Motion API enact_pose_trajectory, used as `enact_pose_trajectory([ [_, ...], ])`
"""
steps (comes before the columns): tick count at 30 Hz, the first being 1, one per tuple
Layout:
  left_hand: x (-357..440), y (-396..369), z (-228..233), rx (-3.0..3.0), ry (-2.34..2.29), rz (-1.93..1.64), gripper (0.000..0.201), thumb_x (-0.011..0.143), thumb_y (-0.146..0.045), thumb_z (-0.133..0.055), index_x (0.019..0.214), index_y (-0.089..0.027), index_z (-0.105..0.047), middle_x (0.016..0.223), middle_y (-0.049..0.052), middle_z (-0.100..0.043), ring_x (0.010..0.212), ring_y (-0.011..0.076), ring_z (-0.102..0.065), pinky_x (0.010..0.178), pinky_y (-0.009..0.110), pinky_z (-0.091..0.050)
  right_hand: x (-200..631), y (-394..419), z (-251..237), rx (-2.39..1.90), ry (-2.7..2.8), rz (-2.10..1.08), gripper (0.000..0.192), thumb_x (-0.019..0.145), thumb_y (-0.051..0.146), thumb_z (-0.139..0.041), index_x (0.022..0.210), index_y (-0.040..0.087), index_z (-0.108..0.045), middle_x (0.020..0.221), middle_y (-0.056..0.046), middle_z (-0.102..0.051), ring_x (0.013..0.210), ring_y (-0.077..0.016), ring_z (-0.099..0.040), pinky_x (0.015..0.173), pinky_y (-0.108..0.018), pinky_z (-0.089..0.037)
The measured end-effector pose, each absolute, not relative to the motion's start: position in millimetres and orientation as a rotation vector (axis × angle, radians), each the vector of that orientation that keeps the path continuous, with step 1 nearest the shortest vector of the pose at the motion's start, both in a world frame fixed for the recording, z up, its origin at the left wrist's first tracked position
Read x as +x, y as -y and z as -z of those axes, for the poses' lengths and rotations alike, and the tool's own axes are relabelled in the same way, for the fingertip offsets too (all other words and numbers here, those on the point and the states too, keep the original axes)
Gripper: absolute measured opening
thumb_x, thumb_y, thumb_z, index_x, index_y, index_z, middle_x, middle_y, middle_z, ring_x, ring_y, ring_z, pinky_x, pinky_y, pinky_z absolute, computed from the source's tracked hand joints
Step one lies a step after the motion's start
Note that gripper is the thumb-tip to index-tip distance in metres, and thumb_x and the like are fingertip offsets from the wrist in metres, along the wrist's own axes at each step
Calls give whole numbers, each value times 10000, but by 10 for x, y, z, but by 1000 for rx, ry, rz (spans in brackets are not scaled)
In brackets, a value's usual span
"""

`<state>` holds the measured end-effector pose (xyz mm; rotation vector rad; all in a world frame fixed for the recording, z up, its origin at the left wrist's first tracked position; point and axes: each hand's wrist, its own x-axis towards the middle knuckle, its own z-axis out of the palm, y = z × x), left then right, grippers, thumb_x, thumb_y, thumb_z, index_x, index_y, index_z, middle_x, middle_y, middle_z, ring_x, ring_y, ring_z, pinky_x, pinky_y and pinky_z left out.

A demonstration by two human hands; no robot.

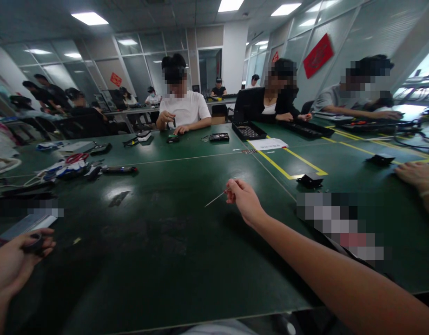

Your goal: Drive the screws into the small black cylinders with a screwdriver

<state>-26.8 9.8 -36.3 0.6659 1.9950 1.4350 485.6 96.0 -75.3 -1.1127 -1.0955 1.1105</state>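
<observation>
Over the dark green matted surface (158, 242), the right hand (244, 200) reaches forward, its fingers pinching a thin pale stick (216, 199) by one end so the tip stays free. At the near left edge, the left hand (12, 267) curls its fingers around a small black ring-shaped part (36, 243), kept close to the body.

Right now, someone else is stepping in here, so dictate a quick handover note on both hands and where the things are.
Right hand: stretched out over the green table, pinching a thin stick by one end, tip pointing left above the mat.
Left hand: near the table's left edge, closed on a small dark round part.
Nearby: a bundle of cables and tools far left, a small black block to the right.
Done or left: stick and part are apart; nothing joined yet.
</observation>
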Motion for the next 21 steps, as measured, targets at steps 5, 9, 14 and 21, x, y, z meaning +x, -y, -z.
enact_pose_trajectory([
  [5, 436, -332, 168, 616, -1757, -1486, 205, 546, -86, -530, 728, -148, -601, 667, 46, -546, 659, 168, -504, 569, 220, -476, 4825, -924, 709, -1114, 1134, -1134, 392, 851, 614, -618, 801, 225, -614, 584, 42, -557, 523, -123, -501, 539, -288, -436],
  [9, 970, -601, 138, 854, -1537, -1388, 188, 574, -80, -519, 738, -124, -599, 688, 40, -528, 685, 161, -497, 660, 243, -469, 4829, -905, 689, -1130, 1141, -1157, 376, 865, 591, -611, 820, 218, -619, 610, 36, -569, 553, -126, -515, 563, -293, -451],
  [14, 1665, -963, 213, 1203, -1278, -1184, 145, 639, -154, -503, 729, -129, -614, 701, 55, -539, 703, 178, -494, 682, 273, -433, 4838, -899, 691, -1143, 1144, -1176, 382, 856, 594, -620, 833, 213, -628, 650, 22, -589, 598, -134, -539, 594, -299, -464],
  [21, 2490, -1250, 617, 1725, -1278, -1116, 177, 779, -250, -488, 913, -181, -581, 843, 35, -571, 846, 204, -536, 806, 322, -436, 4849, -892, 688, -1060, 1216, -1223, 281, 843, 459, -667, 939, 197, -634, 730, 22, -617, 631, -124, -547, 658, -307, -466],
])
